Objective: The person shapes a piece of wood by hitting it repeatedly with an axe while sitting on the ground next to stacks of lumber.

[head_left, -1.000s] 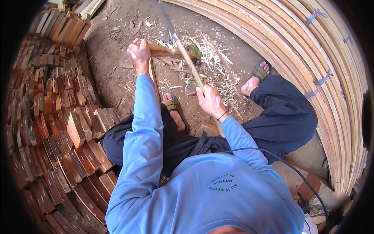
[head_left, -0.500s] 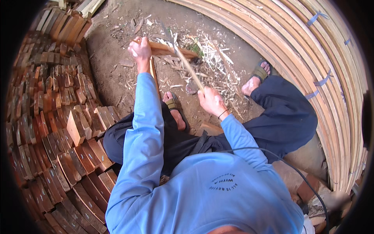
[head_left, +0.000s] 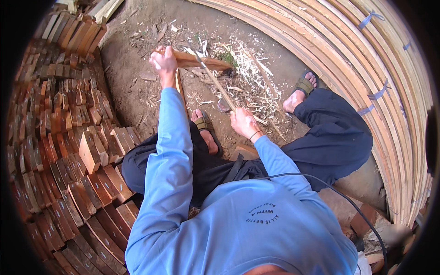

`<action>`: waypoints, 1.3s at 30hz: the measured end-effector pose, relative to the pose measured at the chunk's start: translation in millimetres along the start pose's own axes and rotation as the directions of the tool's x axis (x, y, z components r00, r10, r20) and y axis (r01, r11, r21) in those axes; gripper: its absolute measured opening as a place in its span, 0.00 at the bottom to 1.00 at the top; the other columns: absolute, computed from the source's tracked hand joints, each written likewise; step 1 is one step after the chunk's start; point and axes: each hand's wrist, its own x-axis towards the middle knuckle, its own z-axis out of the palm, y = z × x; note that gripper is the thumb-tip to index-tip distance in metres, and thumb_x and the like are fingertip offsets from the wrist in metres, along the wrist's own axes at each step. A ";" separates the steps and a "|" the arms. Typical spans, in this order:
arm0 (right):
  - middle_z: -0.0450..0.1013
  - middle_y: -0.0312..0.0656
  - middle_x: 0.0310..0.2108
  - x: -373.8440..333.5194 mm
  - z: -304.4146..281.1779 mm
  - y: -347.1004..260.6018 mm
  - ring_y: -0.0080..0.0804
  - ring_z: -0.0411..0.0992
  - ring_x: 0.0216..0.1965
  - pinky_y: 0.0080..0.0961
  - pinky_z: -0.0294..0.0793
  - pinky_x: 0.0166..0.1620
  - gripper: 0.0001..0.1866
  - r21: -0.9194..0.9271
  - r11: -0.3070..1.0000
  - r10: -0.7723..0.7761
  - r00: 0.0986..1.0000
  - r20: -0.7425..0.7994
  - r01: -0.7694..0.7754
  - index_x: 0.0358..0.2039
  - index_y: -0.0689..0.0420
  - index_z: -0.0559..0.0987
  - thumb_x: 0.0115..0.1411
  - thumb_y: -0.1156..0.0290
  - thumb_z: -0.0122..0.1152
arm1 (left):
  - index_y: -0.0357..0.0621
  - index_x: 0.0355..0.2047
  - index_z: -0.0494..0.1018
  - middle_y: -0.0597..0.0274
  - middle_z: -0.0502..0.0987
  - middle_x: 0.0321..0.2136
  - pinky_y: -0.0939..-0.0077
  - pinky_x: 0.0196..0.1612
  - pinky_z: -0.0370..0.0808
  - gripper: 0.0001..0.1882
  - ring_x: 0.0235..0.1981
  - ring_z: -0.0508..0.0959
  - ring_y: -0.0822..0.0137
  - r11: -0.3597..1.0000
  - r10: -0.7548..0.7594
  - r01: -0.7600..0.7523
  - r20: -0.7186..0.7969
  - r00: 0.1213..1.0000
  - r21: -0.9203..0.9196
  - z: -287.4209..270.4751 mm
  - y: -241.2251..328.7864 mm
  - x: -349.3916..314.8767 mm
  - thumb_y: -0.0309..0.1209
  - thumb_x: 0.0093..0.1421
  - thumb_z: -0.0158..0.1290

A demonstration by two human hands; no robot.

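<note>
At the end of my stretched-out left arm, my left hand (head_left: 164, 62) is closed round one end of a reddish-brown piece of wood (head_left: 206, 63). That piece points right, its far end at the pile of shavings (head_left: 254, 73). My right hand (head_left: 244, 121) grips the pale wooden handle (head_left: 221, 90) of a long-handled chopping blade. Its narrow dark metal blade (head_left: 198, 57) overlaps the middle of the wood; whether it touches cannot be told. A thin wooden strip (head_left: 180, 89) runs from near my left wrist down toward my left foot.
Stacked short wooden blocks (head_left: 68, 151) rise along the left. Long boards (head_left: 339, 50), tied with blue strips (head_left: 370, 19), curve along the right. My sandalled feet (head_left: 300, 91) stand apart on the dirt floor (head_left: 130, 59). A black cable (head_left: 330, 185) crosses my shirt.
The chopping blade has come down toward me and now lies across the wood. My right hand has drawn slightly back and left, while my left hand stays almost still on the wood.
</note>
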 end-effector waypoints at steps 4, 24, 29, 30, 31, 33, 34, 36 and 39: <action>0.72 0.58 0.19 -2.2 -33.4 -22.4 0.54 0.75 0.24 0.45 0.73 0.29 0.16 0.098 0.994 -0.033 0.996 -0.084 0.041 0.27 0.66 0.76 0.64 0.64 0.52 | 0.28 0.17 0.69 0.38 0.70 0.14 0.52 0.28 0.67 0.17 0.17 0.72 0.49 1.000 -0.012 0.012 0.000 1.000 0.003 -2.8 -9.4 -9.8 0.36 0.48 0.51; 0.71 0.55 0.18 -3.1 -18.2 -15.2 0.52 0.74 0.22 0.45 0.70 0.28 0.20 0.178 0.983 0.047 0.996 -0.078 -0.033 0.26 0.65 0.75 0.66 0.60 0.50 | 0.28 0.19 0.72 0.42 0.72 0.13 0.57 0.25 0.69 0.16 0.16 0.73 0.53 0.999 -0.001 0.002 -0.009 1.000 0.045 -0.6 -15.6 -4.6 0.34 0.49 0.50; 0.74 0.63 0.25 8.8 -48.3 -24.3 0.60 0.75 0.30 0.48 0.74 0.35 0.18 0.153 0.985 0.087 0.996 -0.024 -0.082 0.27 0.66 0.76 0.65 0.62 0.52 | 0.29 0.20 0.73 0.40 0.72 0.14 0.58 0.26 0.70 0.15 0.17 0.75 0.52 0.952 0.290 -0.257 -0.224 0.931 0.165 2.2 -5.5 1.6 0.34 0.49 0.50; 0.74 0.63 0.25 6.7 -49.6 -26.2 0.61 0.76 0.31 0.50 0.75 0.36 0.18 0.162 0.986 0.067 0.992 -0.111 -0.048 0.29 0.67 0.78 0.65 0.62 0.52 | 0.30 0.16 0.70 0.52 0.68 0.10 0.60 0.25 0.68 0.16 0.15 0.70 0.61 0.997 -0.067 0.063 0.090 0.994 0.040 -6.4 2.8 3.1 0.35 0.48 0.51; 0.74 0.63 0.25 2.4 -42.0 -21.2 0.61 0.76 0.31 0.50 0.75 0.36 0.19 0.120 0.989 0.089 0.995 -0.045 -0.083 0.29 0.67 0.78 0.65 0.62 0.51 | 0.30 0.16 0.70 0.51 0.68 0.10 0.60 0.26 0.68 0.16 0.16 0.71 0.61 0.998 -0.065 0.064 0.093 0.994 0.018 -4.6 3.0 -4.3 0.35 0.48 0.51; 0.74 0.64 0.25 -2.3 -18.2 -8.7 0.61 0.76 0.31 0.50 0.74 0.37 0.19 0.034 0.992 0.115 0.991 0.071 -0.118 0.29 0.67 0.78 0.65 0.62 0.51 | 0.29 0.16 0.70 0.50 0.69 0.11 0.60 0.27 0.69 0.16 0.17 0.72 0.59 0.999 -0.044 0.046 0.077 0.996 -0.028 -3.7 13.3 -6.1 0.35 0.48 0.51; 0.72 0.63 0.22 -0.4 -10.6 3.0 0.61 0.75 0.28 0.52 0.73 0.34 0.20 0.043 0.992 0.111 0.989 0.095 -0.116 0.27 0.67 0.76 0.66 0.61 0.50 | 0.29 0.17 0.70 0.47 0.70 0.12 0.59 0.28 0.70 0.16 0.18 0.73 0.58 0.996 -0.064 0.066 0.046 0.997 -0.055 -2.7 19.6 -7.3 0.35 0.48 0.51; 0.73 0.64 0.23 3.9 -34.8 -23.4 0.61 0.75 0.29 0.52 0.73 0.35 0.21 0.094 0.995 0.022 0.999 0.027 -0.025 0.27 0.67 0.76 0.66 0.61 0.49 | 0.28 0.18 0.70 0.42 0.70 0.13 0.56 0.27 0.68 0.17 0.17 0.73 0.52 1.000 -0.022 0.022 0.021 1.000 -0.012 -6.8 4.0 3.8 0.35 0.49 0.51; 0.72 0.59 0.20 0.5 -43.0 -29.9 0.56 0.74 0.24 0.48 0.72 0.31 0.23 0.200 0.979 0.059 0.997 -0.055 -0.046 0.28 0.67 0.75 0.68 0.57 0.48 | 0.28 0.18 0.70 0.39 0.72 0.15 0.54 0.28 0.68 0.17 0.18 0.73 0.46 1.000 -0.025 0.025 0.062 0.998 0.003 -4.4 5.8 -3.5 0.36 0.49 0.51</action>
